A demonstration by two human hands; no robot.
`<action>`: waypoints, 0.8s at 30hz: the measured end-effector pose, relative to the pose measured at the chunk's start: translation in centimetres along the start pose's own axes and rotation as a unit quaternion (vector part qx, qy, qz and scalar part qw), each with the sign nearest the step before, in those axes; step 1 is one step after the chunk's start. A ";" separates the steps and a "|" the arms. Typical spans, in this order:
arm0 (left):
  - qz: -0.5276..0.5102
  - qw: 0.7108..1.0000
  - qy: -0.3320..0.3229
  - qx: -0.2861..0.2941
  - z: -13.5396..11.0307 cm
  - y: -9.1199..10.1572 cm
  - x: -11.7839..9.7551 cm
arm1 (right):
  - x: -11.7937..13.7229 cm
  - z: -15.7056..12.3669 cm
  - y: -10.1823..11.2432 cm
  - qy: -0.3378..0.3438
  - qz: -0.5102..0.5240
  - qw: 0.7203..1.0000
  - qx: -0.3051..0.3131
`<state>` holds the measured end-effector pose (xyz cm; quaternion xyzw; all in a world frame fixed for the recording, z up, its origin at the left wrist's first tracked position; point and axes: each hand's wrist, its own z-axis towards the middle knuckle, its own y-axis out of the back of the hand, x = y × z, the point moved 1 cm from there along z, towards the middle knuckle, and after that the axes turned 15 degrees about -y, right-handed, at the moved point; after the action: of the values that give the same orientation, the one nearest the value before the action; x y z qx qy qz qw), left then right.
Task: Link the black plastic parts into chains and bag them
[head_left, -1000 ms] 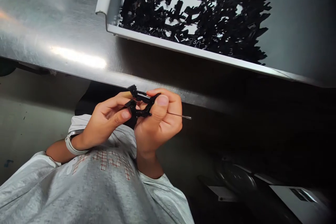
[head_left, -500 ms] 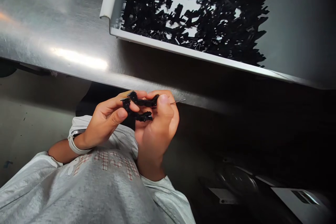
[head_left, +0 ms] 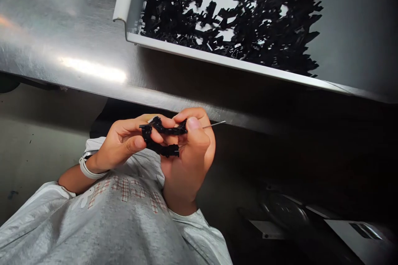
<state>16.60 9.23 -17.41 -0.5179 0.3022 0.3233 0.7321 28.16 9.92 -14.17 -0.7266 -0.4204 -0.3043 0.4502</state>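
Closely, black plastic (head_left: 169, 150) is pinched by the left hand (head_left: 118, 144) and the right hand (head_left: 195, 147), near the desk (head_left: 149, 96) edge, bodyward; a thin rod (head_left: 217, 124) is held in the right; a desk strip is seen below the tray (head_left: 217, 59) rim.

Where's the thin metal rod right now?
In the head view, the thin metal rod sticks out rightward from the right hand, opposite the black part, and appears close to the steel table's edge.

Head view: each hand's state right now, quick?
Left hand: closed on curved, jagged black pieces.
Right hand: closed, holding those pieces and a thin, straight silvery metal rod.
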 end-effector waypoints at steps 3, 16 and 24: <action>0.013 1.000 0.015 0.001 0.0 0.0 0.1 | 0.0 -0.2 0.0 0.007 0.003 1.000 -0.005; 0.033 0.999 -0.018 0.014 0.1 0.5 0.5 | 0.2 -0.1 -0.1 0.031 0.012 0.999 0.019; 0.043 0.999 -0.008 -0.001 0.4 0.4 0.5 | 0.5 -0.1 0.4 0.001 0.028 0.999 0.035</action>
<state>16.67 9.84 -17.90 -0.5025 0.3176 0.3592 0.7195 28.71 9.90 -13.84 -0.7215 -0.4099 -0.2775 0.4842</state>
